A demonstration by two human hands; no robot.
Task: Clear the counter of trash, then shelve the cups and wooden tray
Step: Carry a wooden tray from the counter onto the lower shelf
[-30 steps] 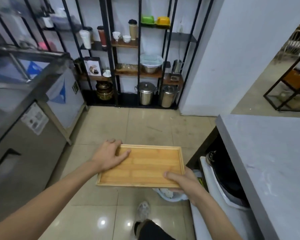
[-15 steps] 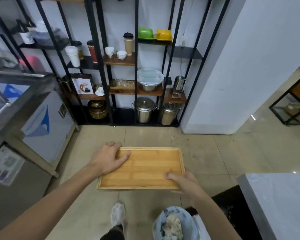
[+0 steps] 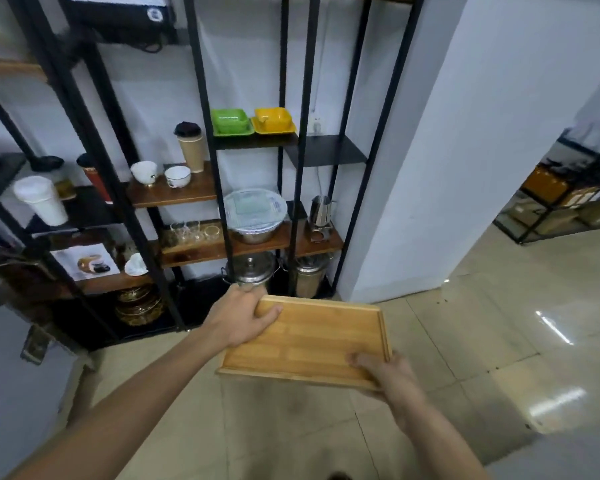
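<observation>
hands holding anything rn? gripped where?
Yes, the wooden tray, empty, in both hands: left hand on its far-left corner, right hand on its near-right corner, thumbs on top.

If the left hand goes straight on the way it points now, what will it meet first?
Probably the steel pot on the bottom of the black shelf rack: the left hand, gripping the wooden tray, points toward it. Depth is unclear.

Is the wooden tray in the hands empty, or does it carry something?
Empty. The wooden tray shows only bare wood inside its rim; the left hand and right hand grip opposite corners.
</observation>
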